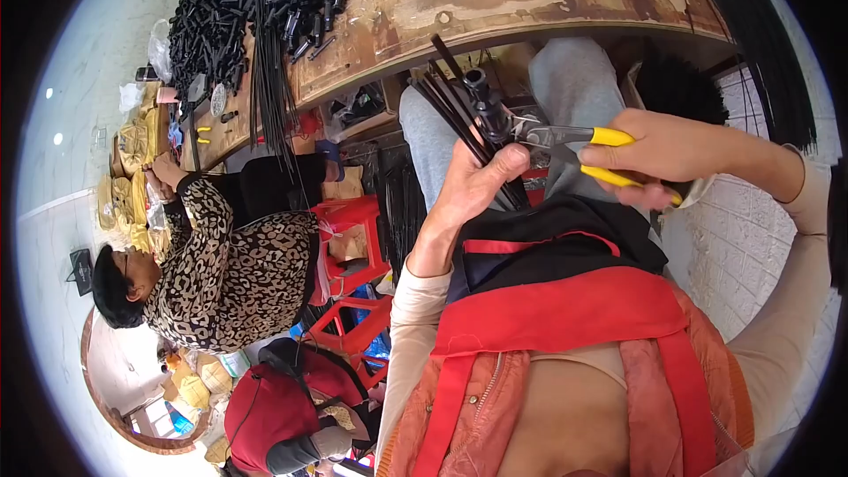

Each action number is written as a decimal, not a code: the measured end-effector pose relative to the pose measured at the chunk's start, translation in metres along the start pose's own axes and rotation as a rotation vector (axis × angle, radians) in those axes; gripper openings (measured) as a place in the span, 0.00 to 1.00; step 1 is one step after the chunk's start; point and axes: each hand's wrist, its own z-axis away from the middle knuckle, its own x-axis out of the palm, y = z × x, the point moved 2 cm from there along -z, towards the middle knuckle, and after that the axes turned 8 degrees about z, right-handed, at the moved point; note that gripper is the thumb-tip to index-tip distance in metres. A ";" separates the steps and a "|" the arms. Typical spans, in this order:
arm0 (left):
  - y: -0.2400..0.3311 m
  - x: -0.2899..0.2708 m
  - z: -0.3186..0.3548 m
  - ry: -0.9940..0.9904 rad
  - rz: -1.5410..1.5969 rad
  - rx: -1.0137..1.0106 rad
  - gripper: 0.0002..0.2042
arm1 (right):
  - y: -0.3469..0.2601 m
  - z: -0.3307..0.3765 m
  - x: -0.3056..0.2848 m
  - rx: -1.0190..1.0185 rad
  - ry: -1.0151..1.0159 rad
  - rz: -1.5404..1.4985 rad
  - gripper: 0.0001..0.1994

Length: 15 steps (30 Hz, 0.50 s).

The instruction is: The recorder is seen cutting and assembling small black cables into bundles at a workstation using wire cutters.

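Note:
My left hand [484, 178] is closed round a bundle of thin black rods [452, 110] and a dark tubular part [487, 102] with an open, round upper end. Yellow-handled pliers [609, 136] sit in my right hand [658, 155], with fingers and thumb wrapped round the grips. Their metal jaws reach the lower end of the tubular part, beside my left thumb. Whether the jaws bite on anything is too small to tell. Both hands are above my lap, short of the bench edge.
A worn wooden bench [495, 0] runs across the front, with a heap of black tubular parts [238, 13] and long black rods [269, 71]. More rods [768, 53] hang at the right. A person in a patterned top [238, 274] works at left, near red stools [353, 238]; another in red [283, 406] is behind.

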 end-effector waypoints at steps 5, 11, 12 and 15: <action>-0.003 0.009 -0.027 0.032 0.060 0.088 0.10 | -0.005 0.011 -0.007 -0.155 0.425 0.234 0.19; 0.007 0.018 -0.024 0.120 -0.272 0.187 0.11 | -0.050 0.037 -0.022 0.122 0.434 0.685 0.19; 0.005 0.016 -0.023 0.169 -0.184 0.168 0.08 | -0.055 0.029 -0.022 -0.337 0.631 1.044 0.18; 0.005 0.006 -0.024 0.176 -0.108 0.168 0.10 | -0.049 0.026 -0.018 -0.399 0.535 0.987 0.18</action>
